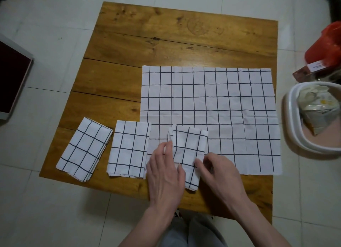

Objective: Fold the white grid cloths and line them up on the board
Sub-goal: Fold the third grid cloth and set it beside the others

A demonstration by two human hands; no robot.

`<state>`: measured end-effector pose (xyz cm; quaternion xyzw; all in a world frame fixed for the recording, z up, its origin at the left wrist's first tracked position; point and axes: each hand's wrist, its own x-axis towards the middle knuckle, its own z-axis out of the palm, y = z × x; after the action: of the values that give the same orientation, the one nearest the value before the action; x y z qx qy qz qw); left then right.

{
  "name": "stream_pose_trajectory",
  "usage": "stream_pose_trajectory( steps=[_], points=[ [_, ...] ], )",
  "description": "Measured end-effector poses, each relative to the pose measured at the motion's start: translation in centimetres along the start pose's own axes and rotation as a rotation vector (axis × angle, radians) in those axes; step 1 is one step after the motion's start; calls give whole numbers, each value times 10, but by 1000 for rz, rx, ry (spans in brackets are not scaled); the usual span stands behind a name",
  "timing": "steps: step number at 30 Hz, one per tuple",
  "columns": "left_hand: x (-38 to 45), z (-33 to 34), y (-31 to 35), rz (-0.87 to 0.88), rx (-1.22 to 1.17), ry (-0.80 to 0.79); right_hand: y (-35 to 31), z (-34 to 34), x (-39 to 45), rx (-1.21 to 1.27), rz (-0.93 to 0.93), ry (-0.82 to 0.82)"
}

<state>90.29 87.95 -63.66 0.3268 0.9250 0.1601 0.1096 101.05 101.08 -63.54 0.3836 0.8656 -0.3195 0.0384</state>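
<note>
On the board (147,49) mid-frame, two folded cloths (85,148) lie lower left while a third (187,150), atop the spread cloth (230,102), is pressed by the flat left hand (164,174) and pinched by the right hand (217,171), so squaring and placing beside the row seems called for next.

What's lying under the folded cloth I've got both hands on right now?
The folded cloth lies on the big unfolded grid cloth, near end on the bare wooden board. Whatever is directly beneath it is covered.
</note>
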Motion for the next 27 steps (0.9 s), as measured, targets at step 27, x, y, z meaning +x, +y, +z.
stream_pose_trajectory(
  steps=[27],
  points=[
    [41,-5,-62,6,236,-87,-20,28,22,-357,-375,87]
  ],
)
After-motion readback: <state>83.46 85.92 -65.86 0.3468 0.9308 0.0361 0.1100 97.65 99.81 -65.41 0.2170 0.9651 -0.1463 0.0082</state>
